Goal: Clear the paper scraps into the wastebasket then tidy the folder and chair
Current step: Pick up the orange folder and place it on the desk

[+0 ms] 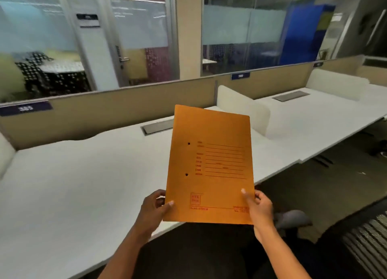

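Note:
An orange folder (210,163) with printed red lines and two punch holes is held closed and tilted up above the white desk (73,184). My left hand (155,209) grips its lower left corner, thumb on the front. My right hand (258,207) grips its lower right corner. A chair with a dark ribbed back (368,241) shows at the lower right, and a grey part (293,218), perhaps its seat, lies just past my right hand. No paper scraps or wastebasket are in view.
A beige partition (104,111) runs along the desk's far edge, with low white dividers (243,109) between seats. A grey cable hatch (157,126) sits in the desk behind the folder. Glass-walled rooms lie beyond.

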Available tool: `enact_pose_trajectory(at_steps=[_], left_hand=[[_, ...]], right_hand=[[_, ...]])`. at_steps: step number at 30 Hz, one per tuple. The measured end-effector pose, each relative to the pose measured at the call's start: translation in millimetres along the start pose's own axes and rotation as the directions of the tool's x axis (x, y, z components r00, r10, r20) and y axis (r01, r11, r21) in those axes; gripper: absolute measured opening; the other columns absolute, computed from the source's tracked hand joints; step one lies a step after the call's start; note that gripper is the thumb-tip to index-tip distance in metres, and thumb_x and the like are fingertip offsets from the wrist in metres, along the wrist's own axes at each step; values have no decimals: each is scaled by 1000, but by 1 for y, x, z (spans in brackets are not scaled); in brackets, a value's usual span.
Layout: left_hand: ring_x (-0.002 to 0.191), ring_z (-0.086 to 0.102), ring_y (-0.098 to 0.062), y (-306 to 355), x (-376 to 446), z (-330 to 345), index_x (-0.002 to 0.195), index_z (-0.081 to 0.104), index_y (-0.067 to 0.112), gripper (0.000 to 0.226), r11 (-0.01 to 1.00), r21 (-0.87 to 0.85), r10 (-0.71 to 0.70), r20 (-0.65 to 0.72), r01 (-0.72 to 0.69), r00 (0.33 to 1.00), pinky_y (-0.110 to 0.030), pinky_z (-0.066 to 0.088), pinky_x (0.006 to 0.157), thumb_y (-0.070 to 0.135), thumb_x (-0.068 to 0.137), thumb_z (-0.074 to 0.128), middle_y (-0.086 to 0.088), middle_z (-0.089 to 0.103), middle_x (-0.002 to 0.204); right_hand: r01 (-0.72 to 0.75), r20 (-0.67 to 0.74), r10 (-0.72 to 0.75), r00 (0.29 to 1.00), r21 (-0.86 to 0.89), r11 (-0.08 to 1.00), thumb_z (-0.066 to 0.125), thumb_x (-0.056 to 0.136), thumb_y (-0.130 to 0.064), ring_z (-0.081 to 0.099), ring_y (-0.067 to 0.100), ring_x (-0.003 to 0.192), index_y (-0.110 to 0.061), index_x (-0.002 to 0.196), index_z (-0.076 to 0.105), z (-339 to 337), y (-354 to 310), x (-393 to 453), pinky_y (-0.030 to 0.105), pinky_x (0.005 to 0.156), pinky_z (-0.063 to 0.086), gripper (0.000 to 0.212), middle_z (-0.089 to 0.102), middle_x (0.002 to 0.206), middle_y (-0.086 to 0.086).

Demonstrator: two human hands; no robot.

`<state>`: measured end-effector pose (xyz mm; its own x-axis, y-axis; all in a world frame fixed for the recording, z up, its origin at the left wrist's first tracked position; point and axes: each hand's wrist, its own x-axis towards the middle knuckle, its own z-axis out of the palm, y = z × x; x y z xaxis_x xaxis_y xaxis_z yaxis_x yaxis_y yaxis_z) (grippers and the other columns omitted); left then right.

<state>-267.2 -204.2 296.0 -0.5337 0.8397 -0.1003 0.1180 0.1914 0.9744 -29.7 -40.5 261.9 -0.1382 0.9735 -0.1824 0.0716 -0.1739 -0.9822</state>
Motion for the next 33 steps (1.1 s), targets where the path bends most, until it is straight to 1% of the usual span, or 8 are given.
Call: enact_pose_trajectory(at_steps=[4,7,11,13,18,20,29,33], left_hand=[[97,67,-19,9,-29,-81,107,58,26,22,999,-29,15,-151,-20,988,-26,56,74,34,88,63,8,67,110],[97,69,-21,11,-54,-134,108,59,24,26,999,-42,12,-244,-23,970,-29,58,75,35,86,64,5,68,111],[99,69,-25,17,-91,-209,110,61,23,32,998,-35,29,-366,-44,930,-42,58,84,40,85,68,1,71,110],[99,70,-25,22,-105,-242,111,61,22,41,998,-17,51,-413,-64,909,-42,59,82,45,78,69,-1,72,109],[100,67,-28,40,-124,-307,111,58,20,23,993,11,103,-520,-113,848,-37,57,78,28,90,64,-2,70,108],[101,64,-30,51,-130,-325,113,57,18,24,992,10,112,-562,-129,819,-43,56,83,24,91,62,-4,67,110],[108,64,-35,64,-143,-378,117,57,15,31,982,12,160,-581,-189,798,-56,54,92,24,89,64,-11,66,119],[107,63,-34,61,-129,-388,115,57,18,26,982,3,158,-572,-191,805,-46,56,86,21,90,63,-11,66,118]], right_hand=[[83,115,-81,990,-12,996,63,82,-52,64,17,87,-26,109,52,83,-38,-27,34,67,53,39,64,100,-3],[144,202,-133,970,-40,989,62,80,-58,62,19,91,-27,110,52,139,-56,-48,38,74,52,44,62,106,-2],[211,327,-191,925,-25,977,61,82,-56,61,26,99,-26,114,52,212,-82,-87,45,85,54,45,61,116,1],[246,366,-228,902,-3,969,61,83,-54,61,27,100,-24,115,52,243,-96,-104,48,89,54,45,61,118,3],[308,417,-302,857,53,950,61,86,-47,58,25,101,-20,121,51,300,-140,-145,46,91,52,45,59,121,3],[323,427,-324,844,79,943,62,86,-44,57,26,102,-18,123,51,314,-159,-158,50,94,51,46,58,121,4],[337,458,-370,808,155,929,64,85,-45,61,29,102,-21,115,54,349,-191,-183,50,87,55,41,61,118,4],[331,468,-359,808,144,933,60,88,-42,59,28,103,-22,115,52,363,-186,-176,47,88,53,34,59,117,3]])
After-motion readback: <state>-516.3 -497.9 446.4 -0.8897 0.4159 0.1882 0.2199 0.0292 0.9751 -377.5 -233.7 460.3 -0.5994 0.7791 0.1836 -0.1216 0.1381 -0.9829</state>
